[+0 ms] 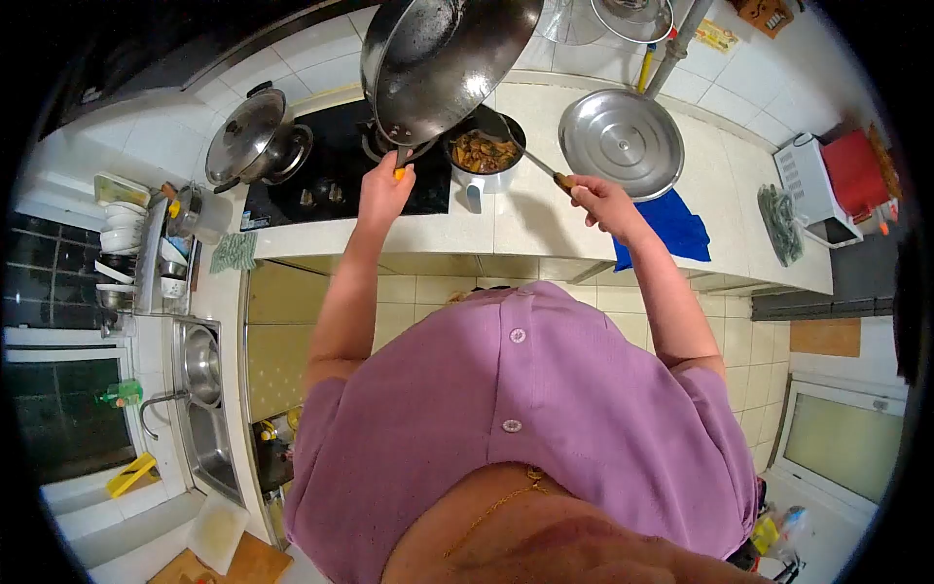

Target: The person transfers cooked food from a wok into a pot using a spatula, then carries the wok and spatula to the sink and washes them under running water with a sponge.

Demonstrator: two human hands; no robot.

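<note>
My left hand [386,191] is closed round the handle of a large dark wok [443,73], which is lifted and tipped on its side over the stove. My right hand [605,204] grips the wooden-ended handle of a spatula [537,161]. Its metal shaft runs left to the rim of a white pot [486,182], where the blade is partly hidden. Cooked brown food [484,153] fills much of this pot, which stands on the counter at the stove's right edge, under the wok's lower side.
A black gas stove [331,180] lies ahead, with a lidded pot [248,139] at its left. Right of the white pot is a round metal lid [623,144], near a blue cloth [671,232]. A sink [209,443] is on the left; a white microwave [812,190] stands far right.
</note>
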